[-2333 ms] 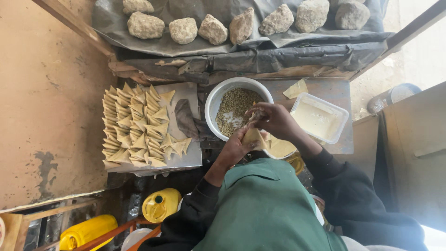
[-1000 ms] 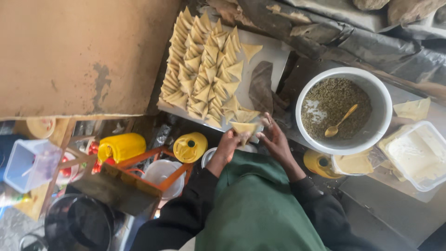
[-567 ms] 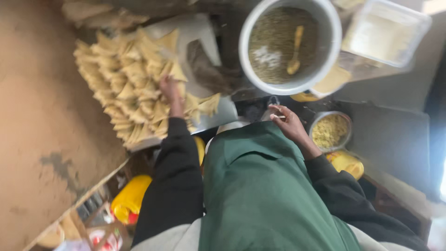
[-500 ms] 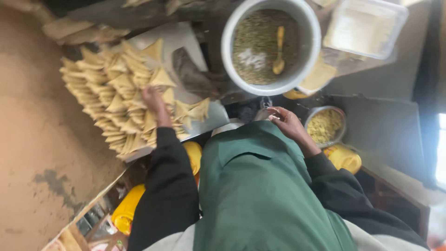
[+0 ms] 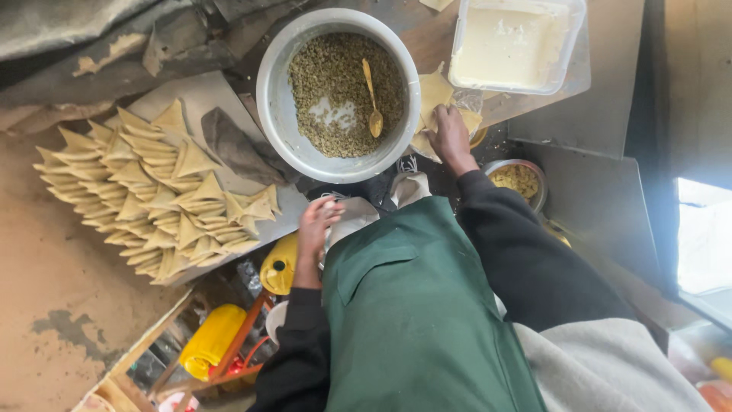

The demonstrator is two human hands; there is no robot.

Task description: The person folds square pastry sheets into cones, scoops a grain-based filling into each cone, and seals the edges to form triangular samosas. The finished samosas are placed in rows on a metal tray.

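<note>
Fingers of the right hand [image 5: 450, 136] press down on a stack of thin pastry sheets [image 5: 435, 95], pinching at the top sheet; half a second ago this hand hung empty near the apron's top edge. The left hand [image 5: 314, 225] has left the tray, where it was setting down a folded piece, and now rests loosely curled and empty against the green apron [image 5: 412, 305].

The sheets are pale yellow, flat and limp, cut with straight edges, and lie on the counter between the filling bowl [image 5: 274, 84] and the rectangular plastic tub [image 5: 564, 65], partly overhanging the counter's edge.

The bowl is round, dull metal, holding a coarse, greenish-brown crumbly filling with a golden spoon [image 5: 371, 95] lying in it. The tub is translucent and holds a smooth creamy-white paste. On the left, a flat tray [image 5: 200, 91] carries overlapping rows of folded triangular samosas [image 5: 145, 198], uncooked, matte and tan, beside a crumpled brown cloth [image 5: 240, 149]. Below the counter sit a small metal bowl of yellow crumbs [image 5: 518, 179] and yellow plastic containers [image 5: 213, 339].
</note>
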